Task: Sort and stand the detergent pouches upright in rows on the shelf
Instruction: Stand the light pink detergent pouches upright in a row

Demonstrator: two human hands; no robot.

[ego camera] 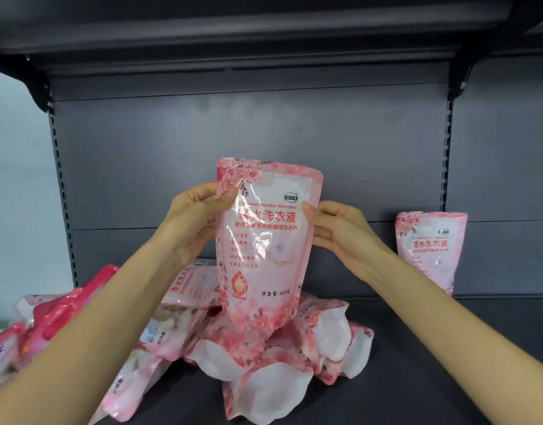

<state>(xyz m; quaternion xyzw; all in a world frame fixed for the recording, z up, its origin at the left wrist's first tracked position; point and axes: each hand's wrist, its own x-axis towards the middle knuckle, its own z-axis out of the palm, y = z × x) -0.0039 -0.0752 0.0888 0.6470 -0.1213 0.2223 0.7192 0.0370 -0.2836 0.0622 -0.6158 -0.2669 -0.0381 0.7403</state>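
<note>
Centrally, above a heap of pouches (264, 357) lying on the dark shelf (448, 348), the left hand (196, 219) and right hand (340, 231) each pinched a side edge of the raised pouch (265, 240), holding it upright between them, while a standing pouch (429, 250) leaned far right against the back panel (264, 124).

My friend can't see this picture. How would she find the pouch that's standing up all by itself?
Find the dark grey shelf and look to its far right, by the back wall. A pink flowery pouch stands upright there. It is the only one standing alone: the rest lie in a heap, and the lifted pouch is gripped by the left hand and right hand.
</note>
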